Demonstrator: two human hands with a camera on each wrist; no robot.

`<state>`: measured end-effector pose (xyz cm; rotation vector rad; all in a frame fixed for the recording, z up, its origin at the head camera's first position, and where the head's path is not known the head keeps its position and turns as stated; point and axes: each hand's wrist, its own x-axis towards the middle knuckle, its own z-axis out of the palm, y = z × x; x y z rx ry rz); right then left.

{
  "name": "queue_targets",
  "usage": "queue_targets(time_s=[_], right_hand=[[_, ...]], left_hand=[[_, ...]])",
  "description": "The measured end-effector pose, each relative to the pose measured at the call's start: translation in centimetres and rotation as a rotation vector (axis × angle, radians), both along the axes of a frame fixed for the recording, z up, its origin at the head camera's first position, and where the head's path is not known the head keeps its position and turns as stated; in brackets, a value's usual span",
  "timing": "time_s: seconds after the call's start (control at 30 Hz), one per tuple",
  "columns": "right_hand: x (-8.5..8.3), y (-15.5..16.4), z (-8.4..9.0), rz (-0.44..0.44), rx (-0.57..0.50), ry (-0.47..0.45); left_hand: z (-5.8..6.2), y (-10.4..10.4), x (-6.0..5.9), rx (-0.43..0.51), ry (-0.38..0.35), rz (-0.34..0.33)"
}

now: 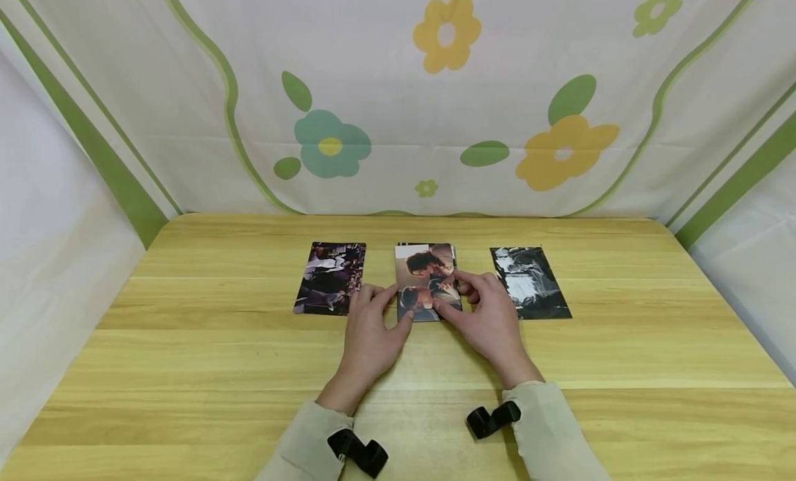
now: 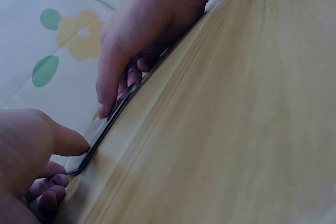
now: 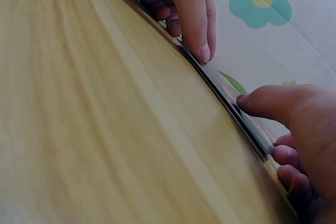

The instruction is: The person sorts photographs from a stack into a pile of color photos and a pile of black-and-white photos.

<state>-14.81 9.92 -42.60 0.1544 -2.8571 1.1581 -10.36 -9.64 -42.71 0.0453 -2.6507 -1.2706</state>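
Looking down from the head view, we see three sets of photos lying in a row on the wooden table point(image 1: 186, 356), a little above the middle of the frame. Our left hand point(image 1: 372, 336) and right hand point(image 1: 488, 322) meet at the middle photo stack point(image 1: 425, 277), which sits at the centre of the frame. The left hand's thumb and fingers are curled against the stack's left edge and lower left corner, pinching it lightly; the right hand's thumb and forefinger grip the right edge the same way. The wrist views show the stack edge-on as several thin prints, with a thumb tip resting on its near edge.

To the left of the stack, just beside our left fingers, lies a dark photo point(image 1: 331, 278). To the right, near our right hand, lies a black-and-white photo point(image 1: 531, 282). A flowered cloth point(image 1: 448, 101) fills the upper part of the frame.
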Motion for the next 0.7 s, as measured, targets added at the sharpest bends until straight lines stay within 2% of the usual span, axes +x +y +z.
queue_targets(time_s=[0.7], right_hand=[[-0.05, 0.01, -0.12, -0.003, -0.031, 0.000]], left_hand=[[-0.27, -0.14, 0.05, 0.044, 0.037, 0.003]])
